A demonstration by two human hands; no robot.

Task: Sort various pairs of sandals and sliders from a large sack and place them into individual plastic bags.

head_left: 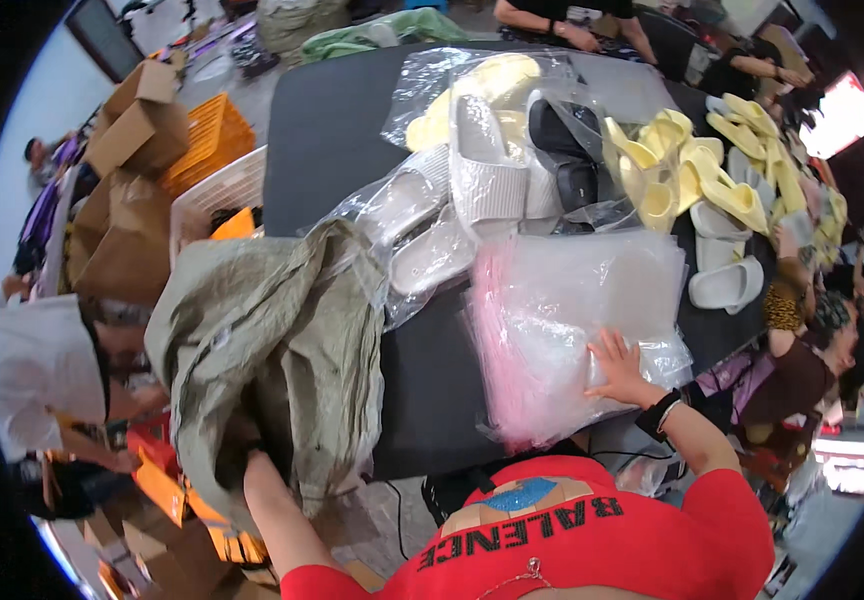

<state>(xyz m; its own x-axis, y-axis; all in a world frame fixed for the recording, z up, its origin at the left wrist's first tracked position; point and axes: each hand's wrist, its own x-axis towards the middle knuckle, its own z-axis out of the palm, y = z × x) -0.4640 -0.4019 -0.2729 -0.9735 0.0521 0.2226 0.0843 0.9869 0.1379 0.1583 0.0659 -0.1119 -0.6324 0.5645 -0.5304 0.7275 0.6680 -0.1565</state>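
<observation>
My right hand [622, 370] lies with fingers spread on a stack of clear plastic bags [572, 310] with pink along the left side. My left forearm [277, 505] reaches into the mouth of a grey-green woven sack [262, 290] at the table's left edge; the sack hides that hand's fingers. Beyond the stack are bagged white slides [422, 255], a grey ribbed slide [487, 185], bagged black slides [567, 135] and a bagged pale yellow pair [482, 95]. Loose yellow slides [717, 180] and white slides [730, 280] lie to the right.
The dark table [337, 130] runs under everything. On the left are a white basket [214, 190], an orange crate [210, 135], cardboard boxes [122, 235] and a person in a white shirt [42, 360]. Other people sit at the far and right sides, one in brown [787, 375].
</observation>
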